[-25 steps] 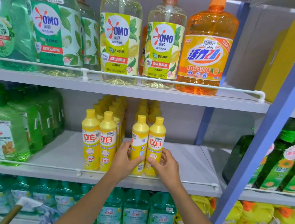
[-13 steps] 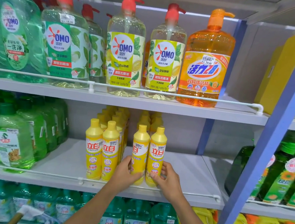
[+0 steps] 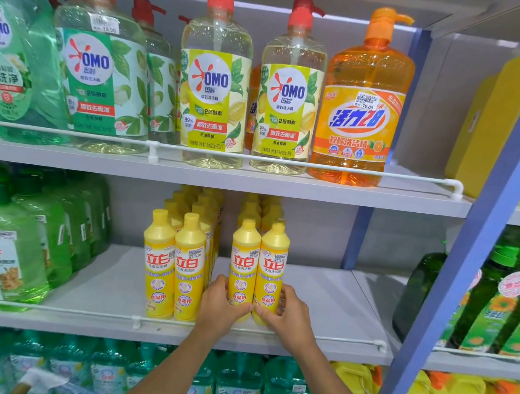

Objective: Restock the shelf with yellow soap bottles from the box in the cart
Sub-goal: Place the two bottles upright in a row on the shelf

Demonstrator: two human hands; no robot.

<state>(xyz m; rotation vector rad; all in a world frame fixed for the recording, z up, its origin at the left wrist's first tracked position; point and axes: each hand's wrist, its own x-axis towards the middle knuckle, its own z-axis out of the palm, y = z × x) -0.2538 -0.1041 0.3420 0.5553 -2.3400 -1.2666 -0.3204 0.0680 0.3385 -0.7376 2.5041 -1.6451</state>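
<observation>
Two yellow soap bottles stand side by side at the front of the middle shelf point(image 3: 322, 298). My left hand point(image 3: 220, 308) wraps the base of the left bottle point(image 3: 244, 264). My right hand point(image 3: 286, 315) grips the base of the right bottle point(image 3: 273, 266). More yellow bottles stand in rows behind them. A second double row of yellow bottles point(image 3: 174, 264) stands just to the left, with a narrow gap between. The box and cart are out of view.
A white wire rail point(image 3: 137, 319) runs along the shelf's front edge. Green bottles point(image 3: 8, 258) fill the shelf's left end. Big pump bottles point(image 3: 217, 94) stand on the shelf above. A blue upright point(image 3: 465, 259) bounds the right side, with bare shelf before it.
The view has tilted upward slightly, so the shelves sit lower in frame. Both hands stay on the same two front bottles, which look nudged a little deeper onto the shelf.
</observation>
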